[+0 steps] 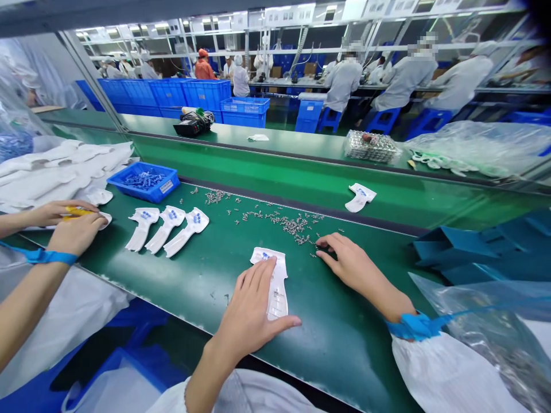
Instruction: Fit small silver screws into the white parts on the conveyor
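My left hand (pixel 253 304) lies over a white curved plastic shell (pixel 278 287), its fingers flat on top and the thumb spread out to the right. Blue parts show near the shell's upper end, partly under my fingers, and small metal bits lie inside it. My right hand (pixel 355 265) is at the near right edge of a scattered pile of small metal screws (pixel 295 225). Its fingers are bent, with thumb and forefinger slightly apart; whether a screw touches the tips is too small to tell. Three similar white shells (pixel 166 229) with blue parts lie in a row leftward.
A co-worker's hands (pixel 75 226) hold a yellow tool over a white shell at left. Behind them stands a blue tray (pixel 146 182) of blue parts. Another shell (pixel 360 197) rests on the green ledge. Teal dividers (pixel 486 244) and a clear plastic bag (pixel 495 321) are at right.
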The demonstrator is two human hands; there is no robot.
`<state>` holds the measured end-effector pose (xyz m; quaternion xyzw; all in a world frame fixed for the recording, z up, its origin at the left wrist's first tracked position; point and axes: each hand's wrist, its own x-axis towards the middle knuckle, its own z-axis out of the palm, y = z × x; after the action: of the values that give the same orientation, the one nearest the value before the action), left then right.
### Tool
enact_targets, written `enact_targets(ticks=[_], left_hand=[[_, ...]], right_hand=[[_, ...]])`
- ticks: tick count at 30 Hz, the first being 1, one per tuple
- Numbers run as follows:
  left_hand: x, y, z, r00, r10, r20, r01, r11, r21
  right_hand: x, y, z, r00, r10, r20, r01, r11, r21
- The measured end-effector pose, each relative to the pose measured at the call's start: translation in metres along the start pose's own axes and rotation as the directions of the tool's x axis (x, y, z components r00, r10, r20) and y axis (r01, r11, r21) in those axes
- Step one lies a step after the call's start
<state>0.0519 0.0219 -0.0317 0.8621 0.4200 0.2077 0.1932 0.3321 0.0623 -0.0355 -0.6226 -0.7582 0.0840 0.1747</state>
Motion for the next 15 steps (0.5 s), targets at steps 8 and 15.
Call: enact_targets(ticks=[8,15], left_hand=[[0.000,0.000,0.001,1.000,-0.002,0.013,0.002,1.000,0.014],[0.001,0.001,-0.001,1.000,0.007,-0.006,-0.007,1.000,0.014]], right_hand=[[-0.002,-0.013,-0.002,0.994,-0.048,0.098,0.046,0.999,0.024],[-0.002,-0.040,-0.019,0.986,-0.039,0.160,-0.003,0.967,0.253]])
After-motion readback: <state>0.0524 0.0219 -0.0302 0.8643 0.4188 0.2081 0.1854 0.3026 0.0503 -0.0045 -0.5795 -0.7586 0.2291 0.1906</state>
